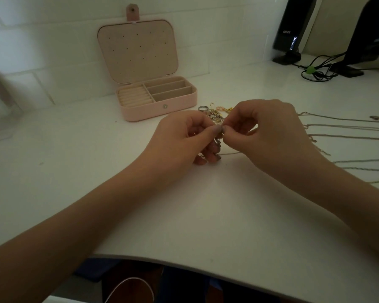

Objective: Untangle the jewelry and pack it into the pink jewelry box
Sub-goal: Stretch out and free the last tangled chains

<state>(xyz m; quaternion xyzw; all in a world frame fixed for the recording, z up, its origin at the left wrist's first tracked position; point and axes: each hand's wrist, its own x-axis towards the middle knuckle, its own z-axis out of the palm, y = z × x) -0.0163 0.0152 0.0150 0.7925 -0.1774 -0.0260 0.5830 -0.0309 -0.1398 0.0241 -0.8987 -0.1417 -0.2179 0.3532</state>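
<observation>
Head view: both hands meet mid-tabletop [206, 204] over a tangled clump of jewelry [214, 118]. Left hand [184, 136] grips the clump, fingers curled round it with bits poking out below the fingertips, probably to anchor it. Right hand [265, 132] pinches something tiny at the same spot, thumb and forefinger tips touching the left's; looks like it's teasing one strand free. Too small to tell which piece.

A thin chain [230, 153] runs out from under the right hand. Several chains [348, 136] lie in roughly parallel lines on the right, well apart from the clump, likely the sorted ones kept separate so they don't re-knot.

Pink jewelry box [160, 106] sits open just behind the clump, lid propped against the wall, compartments look empty. So packing not started, untangling partway.

Speakers [293, 29] and cables [315, 71] far right.
</observation>
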